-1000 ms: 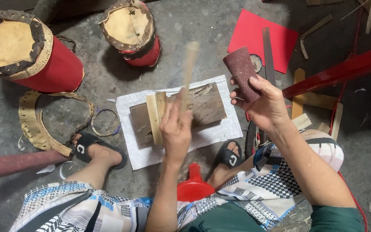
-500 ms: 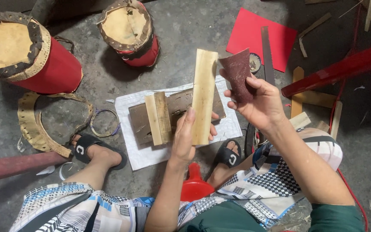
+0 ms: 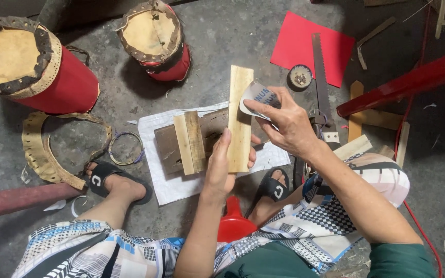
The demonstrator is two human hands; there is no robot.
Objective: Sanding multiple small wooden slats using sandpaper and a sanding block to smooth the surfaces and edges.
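My left hand [image 3: 224,167] grips the lower end of a pale wooden slat [image 3: 240,116] and holds it upright over the middle of the scene. My right hand [image 3: 284,121] pinches a folded piece of sandpaper [image 3: 257,96] against the slat's right edge near its top. Under the slat a dark wooden block [image 3: 168,149] lies on a white sheet [image 3: 160,183], with two more pale slats [image 3: 190,142] resting across the block.
Two red drums [image 3: 24,69] [image 3: 155,38] stand at the back left, with a hide band [image 3: 39,149] and a wire ring [image 3: 125,148] beside them. A red sheet [image 3: 312,49], a saw blade [image 3: 321,85], wood offcuts [image 3: 372,121] and a red pole [image 3: 408,82] lie to the right.
The slat has turned so its broad face is toward me. My right hand has brought the sandpaper down onto the slat's upper right edge, pale side now showing.
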